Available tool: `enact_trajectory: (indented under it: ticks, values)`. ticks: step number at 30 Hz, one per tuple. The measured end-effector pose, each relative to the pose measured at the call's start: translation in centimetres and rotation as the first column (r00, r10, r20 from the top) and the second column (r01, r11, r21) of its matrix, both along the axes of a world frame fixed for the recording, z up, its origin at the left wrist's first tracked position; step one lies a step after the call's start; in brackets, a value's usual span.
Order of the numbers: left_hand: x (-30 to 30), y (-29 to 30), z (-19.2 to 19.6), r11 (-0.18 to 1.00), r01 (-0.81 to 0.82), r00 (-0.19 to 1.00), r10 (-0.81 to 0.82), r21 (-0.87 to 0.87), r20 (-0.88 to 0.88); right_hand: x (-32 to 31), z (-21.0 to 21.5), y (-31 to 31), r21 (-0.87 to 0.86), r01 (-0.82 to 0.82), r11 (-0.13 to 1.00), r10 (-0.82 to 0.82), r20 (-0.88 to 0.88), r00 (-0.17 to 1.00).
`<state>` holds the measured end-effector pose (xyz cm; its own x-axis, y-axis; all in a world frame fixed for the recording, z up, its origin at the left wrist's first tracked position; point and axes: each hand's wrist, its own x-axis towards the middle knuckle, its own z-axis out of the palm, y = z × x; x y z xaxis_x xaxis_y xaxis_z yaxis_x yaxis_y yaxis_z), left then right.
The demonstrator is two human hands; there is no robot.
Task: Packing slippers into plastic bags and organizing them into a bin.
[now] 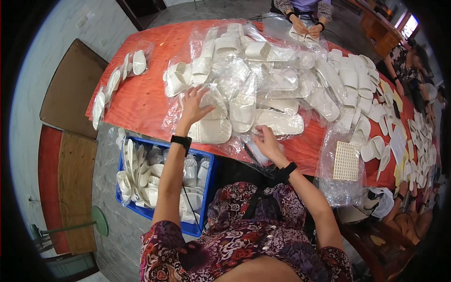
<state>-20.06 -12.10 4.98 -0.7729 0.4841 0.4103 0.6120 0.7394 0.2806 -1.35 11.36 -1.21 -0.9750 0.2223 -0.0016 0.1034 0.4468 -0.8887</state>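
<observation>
White slippers (225,47) in clear plastic bags lie heaped on the red table in front of me. My left hand (194,107) rests with spread fingers on a bagged pair (209,129) at the near left of the heap. At the heap's near edge, my right hand (268,144) has its fingers slightly bent and apart. Its fingertips are beside a slipper (280,123) lying sole up, and I cannot tell whether they touch it. Loose clear plastic (244,141) lies between my hands.
Below the table's left edge stands a blue crate (206,188) full of bagged slippers. More bagged slippers (112,82) lie at the far left. A sheet of small labels (346,161) and unbagged slippers (371,148) are at right. Across the table, a person's hands (305,29) hold slippers.
</observation>
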Motion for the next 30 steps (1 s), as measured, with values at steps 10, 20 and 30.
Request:
enact_trajectory:
  ticks: [10, 20, 30]
  values:
    - [-1.7, 0.9, -1.0, 0.962, 0.266, 0.949, -0.251, -0.054, 0.192, 1.1, -0.7, -3.7, 0.101, -0.153, 0.983, 0.151, 0.029, 0.988]
    - [1.9, -0.6, 3.1, 0.917, 0.337, 0.903, -0.379, 0.215, 0.200, 0.9, -0.9, -5.5, -0.151, 0.085, 0.985, -0.073, 0.083, 0.994]
    - [9.4, 6.4, 9.9, 0.921, 0.057, 0.932, -0.187, 0.385, 0.311, 5.6, 9.2, 3.3, -0.475, 0.126, 0.871, -0.282, -0.273, 0.920]
